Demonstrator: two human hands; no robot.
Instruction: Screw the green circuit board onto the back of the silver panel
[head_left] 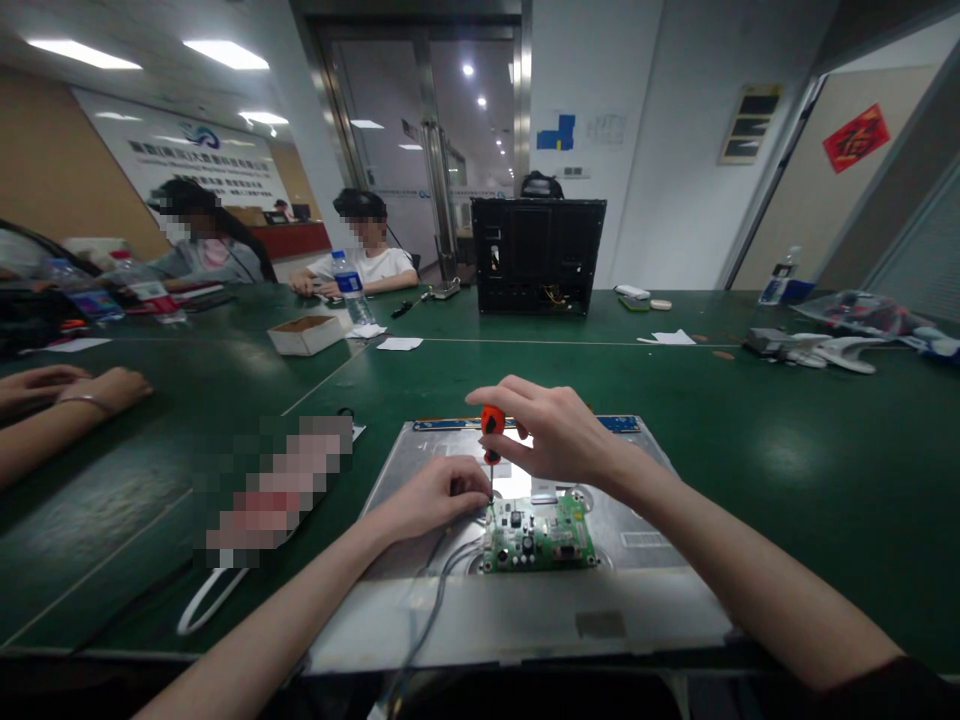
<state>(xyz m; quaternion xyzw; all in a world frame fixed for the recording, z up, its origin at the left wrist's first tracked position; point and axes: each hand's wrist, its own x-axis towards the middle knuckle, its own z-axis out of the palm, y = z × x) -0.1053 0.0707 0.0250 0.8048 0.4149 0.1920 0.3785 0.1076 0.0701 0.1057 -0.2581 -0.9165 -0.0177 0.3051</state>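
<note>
Right hand (559, 435) curled around the orange handle of a small screwdriver (491, 432), held upright, fingers closed on the top of it. Shaft runs straight down to the top-left corner of the green circuit board (540, 535). Tip itself is hidden by my left fingers, so I can't tell if it's seated in a screw

Left hand (435, 497) pinched at the shaft just above the board, thumb and forefinger nearly closed, steadying it. Can't tell whether it also holds a screw

Board sits near the middle of a grey metal panel (420, 610) lying flat on the green table (750, 400), close to my edge. Grey cables (442, 570) leave the board's left side and run off toward me over the panel

Risks as I see them:
- driver is tall and thin, gripped only at the top; if it tilts the tip could skip off the screw and gouge the parts beside it on the board
- left fingers are right at the tip, a slip lands on them
- cables lie under my left wrist, dragging the arm could tug the board
- a loose screw would roll on that flat panel and could get lost

Around: black metal case (538, 255) standing across the table, small cardboard box (306, 334) and water bottle (349, 287) to the left, two people seated at the far side, another person's forearms (52, 410) resting at the left edge, well apart from my work
</note>
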